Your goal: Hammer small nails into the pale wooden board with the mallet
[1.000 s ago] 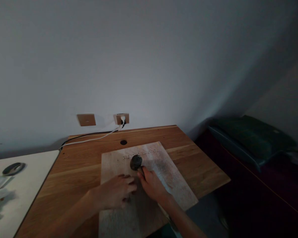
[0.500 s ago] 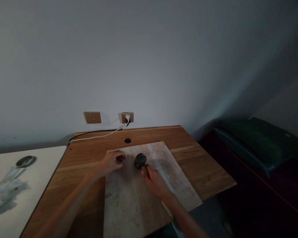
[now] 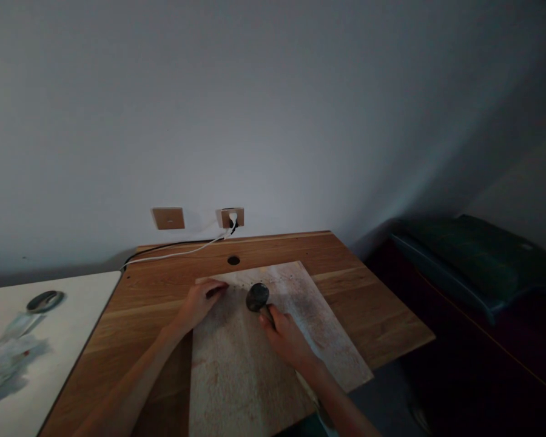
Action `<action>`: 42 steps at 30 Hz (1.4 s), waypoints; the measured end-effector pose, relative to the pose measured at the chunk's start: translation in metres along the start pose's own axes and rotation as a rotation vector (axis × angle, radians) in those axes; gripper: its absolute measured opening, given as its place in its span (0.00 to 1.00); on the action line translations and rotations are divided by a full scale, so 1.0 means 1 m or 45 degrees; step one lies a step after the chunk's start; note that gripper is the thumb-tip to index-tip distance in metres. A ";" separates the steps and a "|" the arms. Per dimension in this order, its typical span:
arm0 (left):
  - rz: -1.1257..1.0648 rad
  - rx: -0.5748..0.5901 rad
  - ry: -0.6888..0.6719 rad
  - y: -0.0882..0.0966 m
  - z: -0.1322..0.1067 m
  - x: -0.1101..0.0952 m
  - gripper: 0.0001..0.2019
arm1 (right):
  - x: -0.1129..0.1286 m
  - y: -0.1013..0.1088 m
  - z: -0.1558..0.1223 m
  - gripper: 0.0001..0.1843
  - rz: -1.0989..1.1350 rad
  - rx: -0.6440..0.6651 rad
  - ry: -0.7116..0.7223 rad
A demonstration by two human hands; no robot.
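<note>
My right hand [image 3: 289, 343] is closed round the handle of a mallet [image 3: 257, 297] with a round black head. The head hangs over the upper part of a pale wooden board [image 3: 236, 376], and the pale end of the handle sticks out below my wrist. At the board's top left corner is my left hand [image 3: 204, 301], its fingers curled and the tips brought together. Whatever they may pinch is too small to make out. Several tiny dark points, perhaps nails, run in a row along the board's far edge, between the left fingertips and the mallet head and further right.
Under the board is a brown wooden desk [image 3: 373, 303] with a round cable hole [image 3: 233, 260]. A white table [image 3: 79, 309] adjoins it on the left, bearing a roll of tape [image 3: 45, 301] and crumpled clear plastic [image 3: 13, 358]. Cables run to a wall socket [image 3: 232, 218].
My left hand has turned and its fingers have stretched slightly along the board's far edge. My right hand and the mallet have hardly moved.
</note>
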State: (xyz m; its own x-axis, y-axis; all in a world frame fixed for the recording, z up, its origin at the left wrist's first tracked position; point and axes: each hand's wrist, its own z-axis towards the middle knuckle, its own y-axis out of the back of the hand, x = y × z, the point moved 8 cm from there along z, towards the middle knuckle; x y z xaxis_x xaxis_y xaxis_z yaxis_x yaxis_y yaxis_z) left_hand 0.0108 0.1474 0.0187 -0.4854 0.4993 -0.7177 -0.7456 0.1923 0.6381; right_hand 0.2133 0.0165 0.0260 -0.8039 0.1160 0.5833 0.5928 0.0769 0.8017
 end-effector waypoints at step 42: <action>-0.005 -0.095 0.063 -0.003 -0.002 0.010 0.25 | 0.060 -0.013 0.042 0.11 0.221 0.001 0.066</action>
State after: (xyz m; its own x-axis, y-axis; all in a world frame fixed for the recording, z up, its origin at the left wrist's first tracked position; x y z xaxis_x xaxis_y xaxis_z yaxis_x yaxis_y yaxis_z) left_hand 0.0069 0.1500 0.0090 -0.5027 0.4561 -0.7344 -0.7787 0.1301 0.6138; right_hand 0.1592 0.0638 0.0452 -0.6907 0.0766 0.7191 0.7231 0.0609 0.6881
